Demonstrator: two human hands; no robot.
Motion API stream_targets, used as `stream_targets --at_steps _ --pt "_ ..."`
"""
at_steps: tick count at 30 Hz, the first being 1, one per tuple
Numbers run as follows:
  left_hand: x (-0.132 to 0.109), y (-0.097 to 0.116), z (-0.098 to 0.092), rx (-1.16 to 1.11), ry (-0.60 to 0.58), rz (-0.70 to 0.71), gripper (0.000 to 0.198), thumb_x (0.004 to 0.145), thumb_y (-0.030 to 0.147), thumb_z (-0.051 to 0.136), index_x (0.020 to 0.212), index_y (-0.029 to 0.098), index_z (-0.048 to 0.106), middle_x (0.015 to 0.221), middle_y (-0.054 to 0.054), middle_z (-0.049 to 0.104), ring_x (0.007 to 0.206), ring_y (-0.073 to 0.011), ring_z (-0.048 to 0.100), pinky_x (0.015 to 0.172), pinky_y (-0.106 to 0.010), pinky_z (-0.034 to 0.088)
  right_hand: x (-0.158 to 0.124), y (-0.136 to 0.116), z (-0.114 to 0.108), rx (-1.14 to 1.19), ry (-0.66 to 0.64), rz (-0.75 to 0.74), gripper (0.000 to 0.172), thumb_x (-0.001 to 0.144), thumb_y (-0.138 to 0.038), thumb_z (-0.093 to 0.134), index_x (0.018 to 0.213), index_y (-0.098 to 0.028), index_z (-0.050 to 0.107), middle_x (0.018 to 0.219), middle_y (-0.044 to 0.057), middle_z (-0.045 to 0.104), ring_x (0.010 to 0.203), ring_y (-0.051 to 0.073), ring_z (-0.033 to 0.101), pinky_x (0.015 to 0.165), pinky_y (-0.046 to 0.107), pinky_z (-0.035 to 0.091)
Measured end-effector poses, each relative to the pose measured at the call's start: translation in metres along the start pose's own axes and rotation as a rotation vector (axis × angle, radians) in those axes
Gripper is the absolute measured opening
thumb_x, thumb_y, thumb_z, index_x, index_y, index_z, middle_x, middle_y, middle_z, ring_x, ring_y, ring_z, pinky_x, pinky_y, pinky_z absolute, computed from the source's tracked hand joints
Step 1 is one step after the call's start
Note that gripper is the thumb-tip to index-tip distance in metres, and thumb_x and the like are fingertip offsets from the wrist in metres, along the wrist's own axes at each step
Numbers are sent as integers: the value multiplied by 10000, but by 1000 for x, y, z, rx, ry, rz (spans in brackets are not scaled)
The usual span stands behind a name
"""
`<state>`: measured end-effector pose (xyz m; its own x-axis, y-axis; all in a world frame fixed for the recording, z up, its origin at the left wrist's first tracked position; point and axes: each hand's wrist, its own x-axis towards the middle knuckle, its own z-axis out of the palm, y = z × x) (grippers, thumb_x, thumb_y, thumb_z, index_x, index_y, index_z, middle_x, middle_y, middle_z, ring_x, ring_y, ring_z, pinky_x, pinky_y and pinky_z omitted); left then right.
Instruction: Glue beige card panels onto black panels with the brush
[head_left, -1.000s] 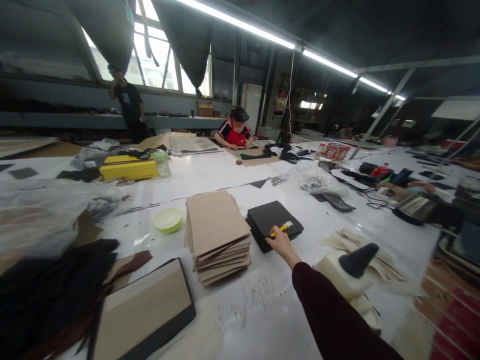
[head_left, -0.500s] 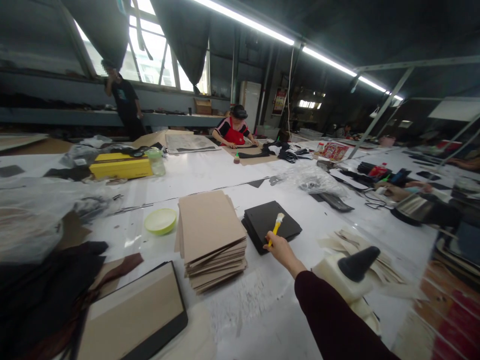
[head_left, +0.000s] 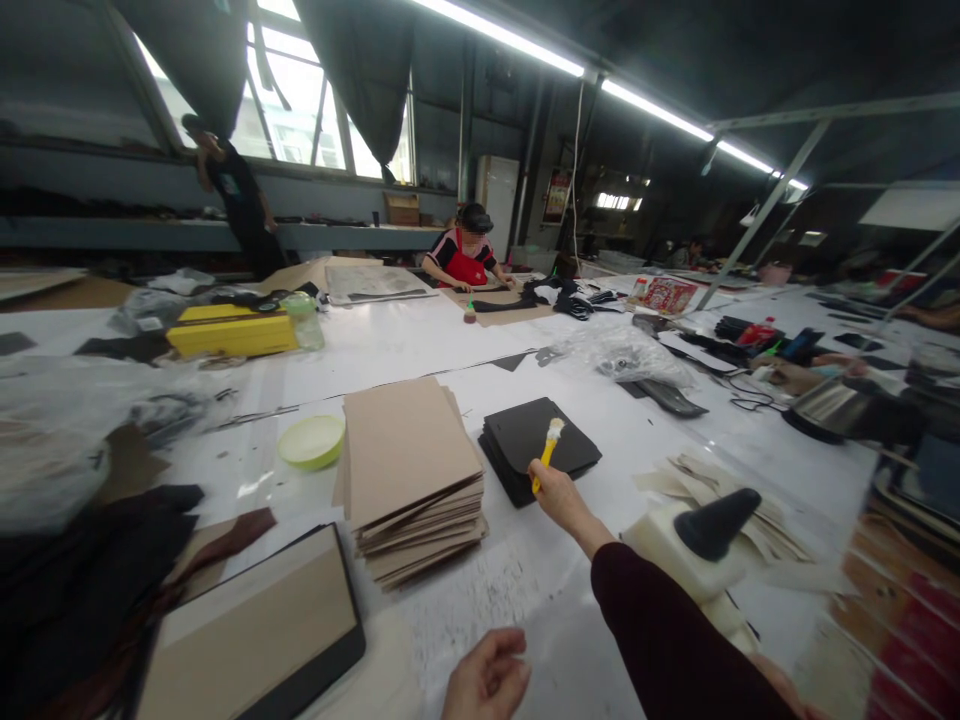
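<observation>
Fingers of the left hand (head_left: 480, 690), half curled, hold nothing, near side of the table (head_left: 420, 350). Beyond them, rightward, lies the black stack (head_left: 517, 440); nearer to it, the right hand (head_left: 564, 498) grasps the brush (head_left: 548, 452), long axis toward the far edge, bristles above the stack.

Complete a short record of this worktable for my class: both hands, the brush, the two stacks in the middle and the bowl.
Right hand: grips a yellow-handled brush
Left hand: fingers loosely curled, nothing visible in it
Below brush: stacked black sheets; whether the bristles touch is unclear
Middle stack: brown cards, left of the black sheets, edges uneven
Bowl: light green, left of the brown cards
</observation>
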<state>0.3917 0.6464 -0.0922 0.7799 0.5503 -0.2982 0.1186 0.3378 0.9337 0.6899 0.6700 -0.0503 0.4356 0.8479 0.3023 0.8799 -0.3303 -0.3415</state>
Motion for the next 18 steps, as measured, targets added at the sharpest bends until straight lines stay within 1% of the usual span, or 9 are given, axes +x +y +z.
stream_targets --at_steps 2,5,7,9,11,13,15,17,18 --pt "11 6 6 -75 31 -2 605 626 593 774 1021 147 674 1069 -159 704 1009 -268 657 919 -346 500 -3 -1 -2 16 50 15 196 825 -47 433 888 -215 512 750 11 587 697 171 576 647 232 371" --pt "30 22 16 -204 64 -57 708 621 578 794 1139 128 620 1148 -189 669 1077 -287 635 988 -381 464 -17 -6 -5 50 121 33 168 839 -83 411 876 -216 507 795 36 604 740 189 592 675 248 402" --pt "48 37 27 -327 70 -107 723 676 508 792 1243 131 550 1236 -199 620 1084 -273 636 1014 -391 445 -30 -13 -7 80 151 33 142 851 -117 409 868 -221 505 827 47 619 784 201 609 705 259 426" --pt "70 54 39 -492 79 -154 717 751 403 765 1341 149 448 1339 -206 548 1098 -248 636 1027 -381 434 -43 -20 -10 117 176 31 115 866 -156 410 867 -225 502 840 51 629 819 210 622 739 273 448" --pt "94 71 51 -627 92 -163 691 817 367 711 1388 182 370 1411 -195 488 1101 -217 637 1020 -354 439 -52 -27 -14 159 202 39 98 881 -194 411 882 -228 502 831 44 635 818 210 632 758 285 464" --pt "114 83 61 -694 80 -131 609 865 434 646 1371 212 388 1400 -167 509 1081 -200 645 984 -333 463 -61 -32 -17 204 224 57 83 890 -226 423 902 -231 505 832 35 644 802 202 640 754 286 478" --pt "125 90 67 -728 41 -102 561 870 535 597 1303 203 467 1303 -156 591 1027 -209 664 924 -332 500 -69 -38 -21 245 244 85 67 896 -252 440 911 -235 503 858 32 658 801 195 650 738 281 490" --pt "127 92 69 -748 12 -88 572 844 592 598 1229 176 520 1187 -156 651 944 -222 684 862 -343 529 -79 -44 -26 283 259 113 62 909 -273 448 911 -237 499 886 32 670 807 188 661 719 272 501" --pt "125 90 69 -751 7 -82 569 831 592 616 1203 171 528 1143 -148 666 907 -218 689 840 -343 537 -85 -47 -28 299 263 124 66 918 -285 451 908 -238 497 891 31 675 806 186 666 707 268 506"
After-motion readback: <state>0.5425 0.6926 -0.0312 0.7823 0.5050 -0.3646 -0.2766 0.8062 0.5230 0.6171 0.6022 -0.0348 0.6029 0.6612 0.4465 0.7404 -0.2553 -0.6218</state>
